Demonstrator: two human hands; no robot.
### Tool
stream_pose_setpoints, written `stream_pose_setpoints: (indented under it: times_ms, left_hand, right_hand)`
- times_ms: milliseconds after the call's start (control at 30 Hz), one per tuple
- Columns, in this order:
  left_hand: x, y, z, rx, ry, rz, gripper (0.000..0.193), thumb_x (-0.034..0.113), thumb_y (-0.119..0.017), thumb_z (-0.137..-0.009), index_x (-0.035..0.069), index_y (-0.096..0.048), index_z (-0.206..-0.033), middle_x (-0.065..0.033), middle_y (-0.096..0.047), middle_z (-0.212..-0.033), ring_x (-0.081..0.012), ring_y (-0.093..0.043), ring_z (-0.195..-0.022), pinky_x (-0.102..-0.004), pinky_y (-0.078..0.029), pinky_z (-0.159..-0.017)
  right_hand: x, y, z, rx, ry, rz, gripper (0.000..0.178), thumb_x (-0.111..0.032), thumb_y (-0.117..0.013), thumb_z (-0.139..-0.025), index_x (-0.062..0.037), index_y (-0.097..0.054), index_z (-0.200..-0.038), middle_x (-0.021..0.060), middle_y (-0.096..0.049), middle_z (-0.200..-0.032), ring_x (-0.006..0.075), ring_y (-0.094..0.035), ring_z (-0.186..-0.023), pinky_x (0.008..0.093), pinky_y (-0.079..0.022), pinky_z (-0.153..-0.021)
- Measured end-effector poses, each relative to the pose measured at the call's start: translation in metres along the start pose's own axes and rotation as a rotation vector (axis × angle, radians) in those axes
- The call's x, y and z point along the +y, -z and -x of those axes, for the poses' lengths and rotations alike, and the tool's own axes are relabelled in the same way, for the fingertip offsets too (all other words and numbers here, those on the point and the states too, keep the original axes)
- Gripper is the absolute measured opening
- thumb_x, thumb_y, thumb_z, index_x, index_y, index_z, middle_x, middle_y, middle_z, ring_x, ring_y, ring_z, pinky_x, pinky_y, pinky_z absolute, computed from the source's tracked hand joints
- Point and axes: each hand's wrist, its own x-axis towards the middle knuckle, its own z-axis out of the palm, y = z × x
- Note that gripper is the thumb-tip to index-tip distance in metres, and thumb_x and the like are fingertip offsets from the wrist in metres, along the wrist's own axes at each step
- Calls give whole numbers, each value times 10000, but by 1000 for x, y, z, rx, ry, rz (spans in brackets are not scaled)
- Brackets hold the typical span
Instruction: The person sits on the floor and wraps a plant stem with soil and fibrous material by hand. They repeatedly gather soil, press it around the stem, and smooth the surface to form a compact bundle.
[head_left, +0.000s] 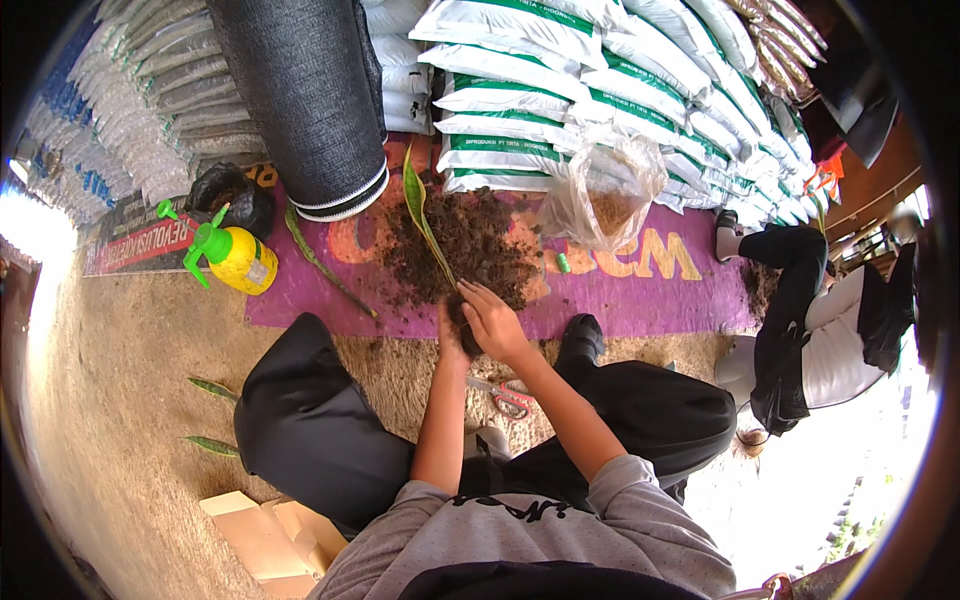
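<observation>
A small dark pot or bag of soil [463, 327] is cupped between my two hands, just above the front edge of a purple banner. Out of it a long green leaf with yellow edges [425, 215] rises, leaning to the far left. My left hand [450, 328] is closed round the pot's left side. The fingers of my right hand [490, 320] press together over its top and right side, hiding much of it. Just beyond my hands, a heap of dark soil [480, 245] is spread on the banner. Scissors with red handles [512, 400] lie below my right hand.
Left stand a yellow spray bottle [248, 262] and a black bag [238, 195]; a cut leaf [320, 258] lies nearby. A dark mesh roll [300, 100] and stacked sacks [505, 110] line the back. A clear bag [607, 190] sits right of the soil. Another person [835, 310] crouches at right.
</observation>
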Motion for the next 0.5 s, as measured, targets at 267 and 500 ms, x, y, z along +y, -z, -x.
stream_pose_setpoints:
  times_ms: [267, 500]
  left_hand:
    - [-7, 39, -20, -190, 99, 53, 426, 459, -460, -955, 124, -587, -1186, -49, -621, -1157, -211, -603, -1033, -354, -488, -901]
    - [-2, 20, -16, -117, 28, 60, 435, 461, -426, -955, 108, -587, -1151, -86, -619, -1129, -233, -596, -1032, -391, -475, -909]
  right_hand:
    - [-7, -1, -2, 62, 47, 6, 267, -127, -541, -901, 33, -605, -1105, 184, -628, -1016, 367, -585, -970, 428, -466, -867]
    - [-6, 1, -1, -29, -105, -26, 337, -187, -504, -930, 20, -561, -1190, 188, -609, -1072, 363, -564, -1029, 425, -446, -907]
